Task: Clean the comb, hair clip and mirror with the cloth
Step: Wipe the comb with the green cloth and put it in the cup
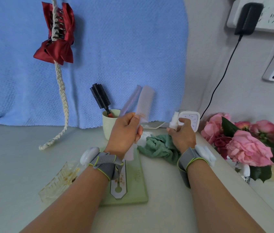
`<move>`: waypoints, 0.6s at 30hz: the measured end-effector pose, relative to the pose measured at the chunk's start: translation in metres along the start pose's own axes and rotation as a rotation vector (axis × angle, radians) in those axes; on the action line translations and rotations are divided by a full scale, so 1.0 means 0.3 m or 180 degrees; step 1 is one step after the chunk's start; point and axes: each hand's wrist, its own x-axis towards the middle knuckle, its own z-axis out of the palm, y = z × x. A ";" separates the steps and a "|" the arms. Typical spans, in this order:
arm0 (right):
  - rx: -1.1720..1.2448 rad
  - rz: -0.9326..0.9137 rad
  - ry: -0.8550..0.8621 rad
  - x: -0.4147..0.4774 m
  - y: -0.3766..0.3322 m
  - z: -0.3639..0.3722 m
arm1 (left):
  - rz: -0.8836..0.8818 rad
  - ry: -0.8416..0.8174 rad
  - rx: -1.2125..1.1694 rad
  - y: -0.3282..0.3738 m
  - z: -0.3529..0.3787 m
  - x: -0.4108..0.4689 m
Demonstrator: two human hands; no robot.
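My left hand [124, 130] holds a pale lilac comb [145, 101] upright by its lower end, teeth facing right, with brownish dirt near the base of the teeth. My right hand [181, 134] grips a small white bottle [174, 121], its top pointing towards the comb. Between and below my hands a crumpled green cloth [158, 147] lies on the table. A clear hair clip [57, 182] with brown specks rests at the lower left. Under my left wrist a pale green mirror [138, 182] lies flat with its speckled white stand on top.
A pale green cup [106, 126] behind my left hand holds a black round brush [100, 96] and a second lilac comb [130, 101]. A white timer [191, 120] stands behind my right hand, pink flowers [248, 145] to the right. A red hair clip [57, 32] hangs on a braided rope.
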 end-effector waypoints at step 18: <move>0.0795 -0.1276 -0.0082 -0.093 -0.117 -0.017 | 0.0006 0.0148 -0.0125 -0.005 -0.001 0.001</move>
